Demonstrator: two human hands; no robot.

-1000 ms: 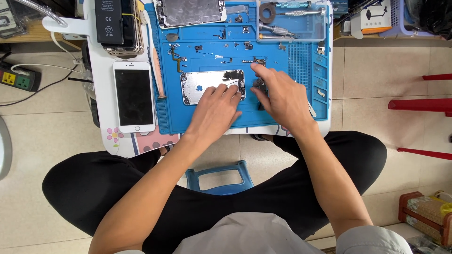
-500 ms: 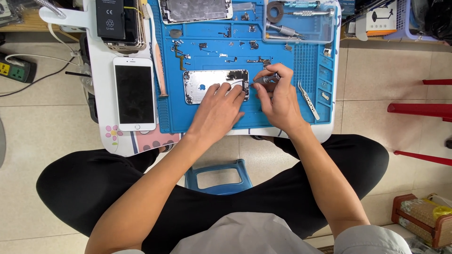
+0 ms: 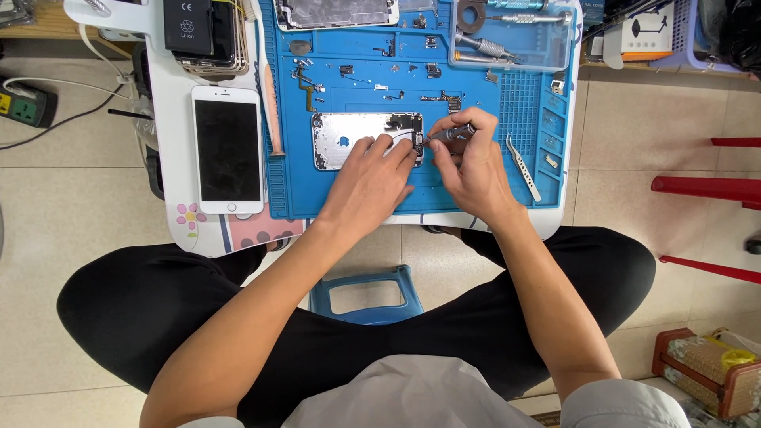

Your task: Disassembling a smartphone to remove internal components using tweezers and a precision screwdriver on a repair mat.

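matt blue rubbery mat, bare metal phone housing, glossy phone screen

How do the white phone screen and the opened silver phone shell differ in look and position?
The white phone screen lies whole and untouched on the white table, upright in the view. The silver phone shell lies sideways on the blue mat, opened, under the left hand and right hand. Both lie flat.

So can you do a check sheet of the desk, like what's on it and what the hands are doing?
Surface: blue repair mat on a white table.
Job's things: opened phone housing; screwdriver.
Clutter: white phone, tweezers, battery, loose small parts.
Grips: left hand rests on the housing; right hand holds the screwdriver.
Cables: power strip on the floor.
Surroundings: blue stool, tiled floor.
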